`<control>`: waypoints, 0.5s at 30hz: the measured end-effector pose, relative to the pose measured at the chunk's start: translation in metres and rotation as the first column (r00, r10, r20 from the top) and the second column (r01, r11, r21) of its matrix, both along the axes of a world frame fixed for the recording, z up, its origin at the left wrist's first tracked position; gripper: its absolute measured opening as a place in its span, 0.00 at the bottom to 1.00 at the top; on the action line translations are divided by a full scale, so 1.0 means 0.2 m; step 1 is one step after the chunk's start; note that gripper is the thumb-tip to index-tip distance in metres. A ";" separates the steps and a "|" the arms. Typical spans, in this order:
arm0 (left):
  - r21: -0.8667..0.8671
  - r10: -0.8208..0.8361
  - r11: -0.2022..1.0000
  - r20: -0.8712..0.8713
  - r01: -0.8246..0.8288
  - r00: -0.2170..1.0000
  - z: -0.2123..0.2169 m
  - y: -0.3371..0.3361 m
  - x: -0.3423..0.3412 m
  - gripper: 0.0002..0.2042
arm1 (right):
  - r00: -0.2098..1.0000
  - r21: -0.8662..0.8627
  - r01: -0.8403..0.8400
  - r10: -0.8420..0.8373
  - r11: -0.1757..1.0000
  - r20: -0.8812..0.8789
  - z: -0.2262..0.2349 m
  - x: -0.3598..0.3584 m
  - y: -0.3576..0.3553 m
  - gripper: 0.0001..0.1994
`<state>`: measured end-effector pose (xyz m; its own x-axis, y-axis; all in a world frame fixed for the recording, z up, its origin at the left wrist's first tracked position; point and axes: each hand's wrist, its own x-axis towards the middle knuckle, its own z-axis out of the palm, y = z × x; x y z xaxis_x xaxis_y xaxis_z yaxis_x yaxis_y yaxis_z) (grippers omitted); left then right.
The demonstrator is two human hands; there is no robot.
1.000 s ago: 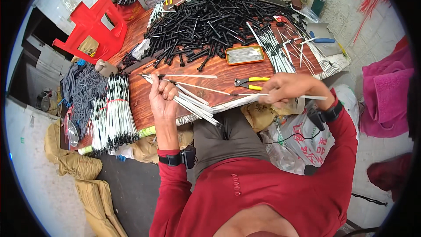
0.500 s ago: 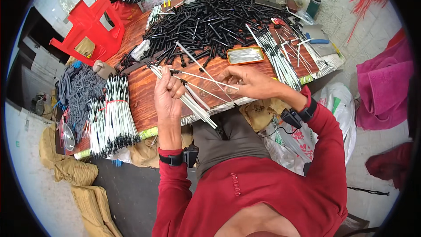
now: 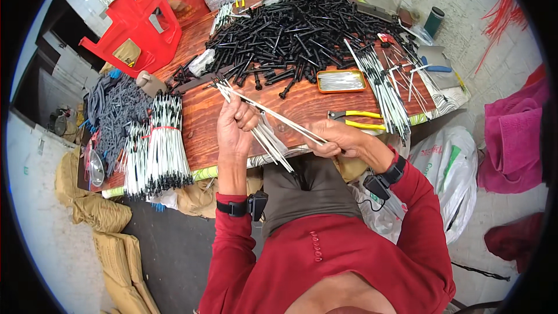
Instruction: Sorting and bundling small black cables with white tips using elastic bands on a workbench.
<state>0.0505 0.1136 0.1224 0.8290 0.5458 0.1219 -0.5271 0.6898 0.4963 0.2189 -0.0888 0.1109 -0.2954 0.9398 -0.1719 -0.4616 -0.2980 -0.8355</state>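
- Holding a bunch of thin white rods (image 3: 264, 125), the left hand (image 3: 235, 131) has its fingers curled tight around them, just above the near edge of the wooden table (image 3: 302, 102).
- The rods stick out both ways from that fist, up toward the table and down toward the person's lap.
- The right hand (image 3: 337, 139) pinches the low end of one long white rod (image 3: 279, 117) between its fingers, and that rod's other end reaches across to the bunch.
- A big pile of black sticks (image 3: 302, 32) covers the far half of the table.
- A small orange tray (image 3: 341, 81) lies on the table with thin pale pieces in it.
- Yellow pliers (image 3: 356, 119) lie on the table just beside the right hand.
- Tied bundles of white rods with black tips (image 3: 160, 145) rest at the left end of the table.
- A red plastic stool (image 3: 136, 23) lies tipped over, well apart from both hands.
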 end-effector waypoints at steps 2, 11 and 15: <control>0.052 0.031 0.998 -0.048 -0.029 0.998 0.01 -0.02 0.02 0.08 | 0.991 0.019 -0.010 0.012 1.000 -0.133 -0.04 0.00 0.00 0.20; -0.008 0.145 0.989 -0.143 -0.148 0.979 0.08 -0.14 0.10 0.10 | -0.004 0.755 0.316 -0.795 0.575 0.607 -0.07 -0.13 -0.02 0.15; 0.063 0.094 0.994 -0.120 -0.087 0.988 0.08 -0.18 0.12 0.10 | 0.001 0.728 0.307 -0.765 0.613 0.644 -0.07 -0.15 -0.03 0.16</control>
